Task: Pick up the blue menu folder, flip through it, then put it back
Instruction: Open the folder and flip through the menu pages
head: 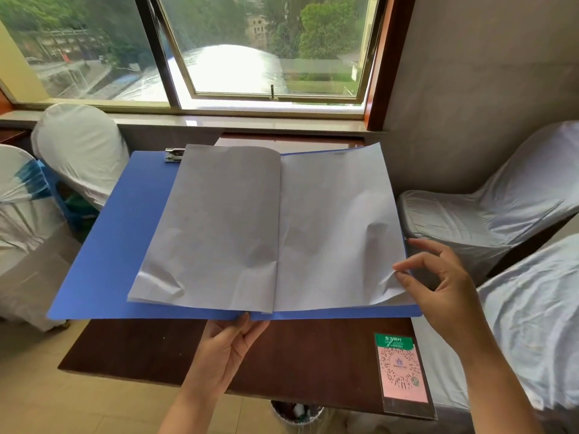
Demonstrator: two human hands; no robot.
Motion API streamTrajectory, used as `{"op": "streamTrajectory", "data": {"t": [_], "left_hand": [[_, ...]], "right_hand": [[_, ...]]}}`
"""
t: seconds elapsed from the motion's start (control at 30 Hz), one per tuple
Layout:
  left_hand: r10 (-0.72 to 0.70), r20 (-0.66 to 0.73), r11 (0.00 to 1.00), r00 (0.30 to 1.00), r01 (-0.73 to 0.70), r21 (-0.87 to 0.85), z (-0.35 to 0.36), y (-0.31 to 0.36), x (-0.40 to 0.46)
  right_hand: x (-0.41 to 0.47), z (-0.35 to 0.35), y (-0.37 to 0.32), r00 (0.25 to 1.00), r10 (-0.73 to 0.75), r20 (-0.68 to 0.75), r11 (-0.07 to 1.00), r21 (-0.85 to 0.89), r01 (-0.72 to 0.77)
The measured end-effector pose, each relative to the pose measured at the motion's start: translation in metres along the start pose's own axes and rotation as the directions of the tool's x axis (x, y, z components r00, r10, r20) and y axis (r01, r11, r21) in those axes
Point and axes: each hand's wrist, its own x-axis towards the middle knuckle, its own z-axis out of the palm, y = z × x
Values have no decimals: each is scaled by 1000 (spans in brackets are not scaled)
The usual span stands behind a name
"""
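The blue menu folder [116, 242] is held open and flat above the dark wooden table [307, 352]. White paper pages [238, 227] lie spread across both halves, and a metal clip [174, 155] shows at its far left corner. My left hand [225, 349] grips the folder from below at the near end of its spine. My right hand [441, 286] pinches the lower right corner of the right-hand page between thumb and forefinger, and that corner is lifted and creased.
A pink and green QR-code card in a clear stand [402, 371] sits at the table's near right corner. Chairs in white covers stand at the left [81, 148] and right [488, 214]. A waste bin [297, 411] sits under the table. A window [250, 51] lies beyond.
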Motion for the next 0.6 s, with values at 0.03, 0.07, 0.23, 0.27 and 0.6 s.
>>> {"op": "streamTrajectory", "data": {"t": [0.03,0.07,0.23,0.27,0.6], "left_hand": [[3,1,1000,1000,-3,1,0,0,0],[6,2,1000,1000,-6,2,0,0,0],[8,-23,1000,1000,-8,-22,-3,-1,2],[6,-25,1000,1000,-7,-24,-3,-1,3],[-11,0,1000,1000,11,-13,11,-13,2]], "right_hand": [[0,-1,-2,1000,-5,29,997,82,3],[-1,-2,-2,999,6,52,986,167,-15],[-4,8,-7,973,195,124,636,739,-222],[-4,11,-7,957,236,171,457,850,-264],[-19,88,-66,970,-84,229,996,50,75]]}}
